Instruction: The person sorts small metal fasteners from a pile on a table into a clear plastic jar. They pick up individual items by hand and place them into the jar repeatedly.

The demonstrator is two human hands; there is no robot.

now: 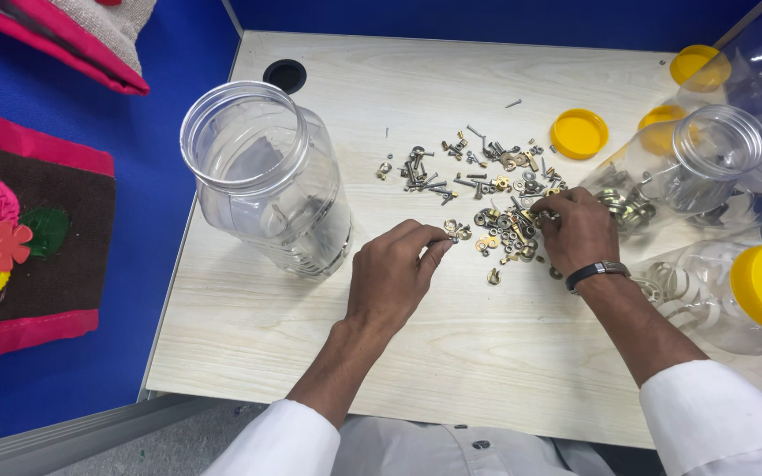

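Hardware pile (496, 189) spread on tabletop (310, 335). Small brass part (453, 229) pinched by left hand (392, 275) fingers; right hand (575, 231) fingers curled closed into pile.

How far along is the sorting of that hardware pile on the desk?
Done: some metal parts already lie in the tipped jar on the right. In hand: the left hand pinches a small piece at the pile's edge, and the right hand rests on the hardware pile. Left: most screws and washers are still loose on the desk, and the upright jar looks empty.
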